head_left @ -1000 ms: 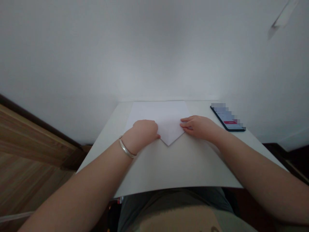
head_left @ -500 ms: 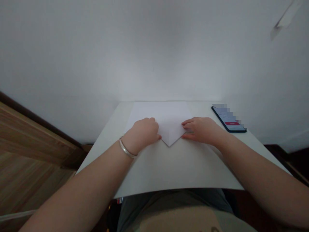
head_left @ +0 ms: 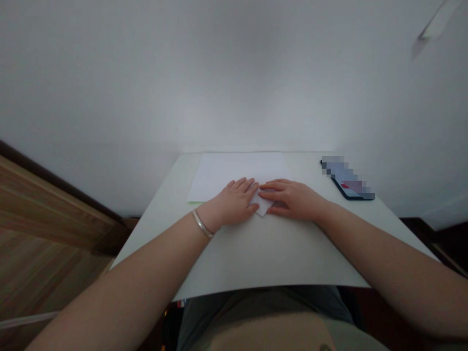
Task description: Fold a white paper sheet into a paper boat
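Observation:
Between my hands a folded piece of white paper (head_left: 262, 209) lies on the table, one pointed corner towards me. My left hand (head_left: 237, 202) rests flat on its left side, fingers stretched out and thumb near the corner. From the right, my right hand (head_left: 290, 199) touches the paper with spread fingertips, its thumb low by the corner's right edge. Both hands cover much of the folded paper. Behind them a larger white sheet (head_left: 219, 173) lies flat, a pale green edge showing at its lower left.
The white table (head_left: 270, 258) stands against a pale wall (head_left: 234, 73). A phone (head_left: 347, 183) with its screen lit lies at the table's right side. Wooden furniture (head_left: 47, 214) stands at the left, below table height or beside it; I cannot tell which.
Both hands have moved closer together over the paper, the left one rightward with its fingers now spread. Less of the folded paper shows, and its pointed corner sits slightly farther right.

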Demonstrator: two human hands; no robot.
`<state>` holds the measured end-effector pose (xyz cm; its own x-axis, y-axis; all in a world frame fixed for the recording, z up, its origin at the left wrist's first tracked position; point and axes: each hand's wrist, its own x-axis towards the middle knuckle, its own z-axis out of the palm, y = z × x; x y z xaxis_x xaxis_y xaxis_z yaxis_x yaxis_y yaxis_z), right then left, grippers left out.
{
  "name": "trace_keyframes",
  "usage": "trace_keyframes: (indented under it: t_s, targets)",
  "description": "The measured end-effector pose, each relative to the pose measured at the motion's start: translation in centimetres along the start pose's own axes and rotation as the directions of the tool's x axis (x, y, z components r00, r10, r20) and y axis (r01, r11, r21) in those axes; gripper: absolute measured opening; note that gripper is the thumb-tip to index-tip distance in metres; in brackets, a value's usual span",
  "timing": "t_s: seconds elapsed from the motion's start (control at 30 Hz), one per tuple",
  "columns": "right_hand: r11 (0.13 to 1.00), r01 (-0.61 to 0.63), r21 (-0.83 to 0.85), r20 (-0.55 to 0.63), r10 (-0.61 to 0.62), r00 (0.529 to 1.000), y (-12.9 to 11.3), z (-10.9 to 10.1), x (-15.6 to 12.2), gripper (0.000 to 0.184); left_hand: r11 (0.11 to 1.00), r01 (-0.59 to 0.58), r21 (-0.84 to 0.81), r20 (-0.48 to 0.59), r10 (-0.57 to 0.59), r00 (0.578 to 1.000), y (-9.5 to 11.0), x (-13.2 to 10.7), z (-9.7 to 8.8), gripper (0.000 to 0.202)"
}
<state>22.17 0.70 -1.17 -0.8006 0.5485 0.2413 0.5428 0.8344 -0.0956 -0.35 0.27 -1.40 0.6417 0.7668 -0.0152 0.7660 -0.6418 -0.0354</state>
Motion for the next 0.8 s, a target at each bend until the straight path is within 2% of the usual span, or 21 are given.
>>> trace_keyframes:
  t_s: [0.13,0.27,0.6,0.8]
  targets:
    - [1.0,0.022,-0.001,-0.049,-0.022,0.999,-0.4,-0.1,0.1,0.041,1.0,-0.021,0.003,-0.068,0.021,0.997,-0.2,0.0,0.3,0.06]
    - [0.996,0.077,-0.035,-0.04,-0.079,0.996,-0.6,-0.1,0.3,0.03,0.999,-0.033,0.0,-0.074,0.033,0.997,-0.2,0.1,0.6,0.061]
    - [0.987,0.131,-0.097,-0.007,-0.132,0.991,-1.3,0.1,0.5,0.03,0.997,-0.075,-0.032,-0.022,0.075,0.997,-0.8,0.3,0.9,0.094]
    - [0.983,0.138,-0.118,-0.002,-0.14,0.99,-1.2,0.3,0.3,0.033,0.994,-0.105,-0.027,-0.082,0.103,0.991,-1.0,0.3,0.9,0.093]
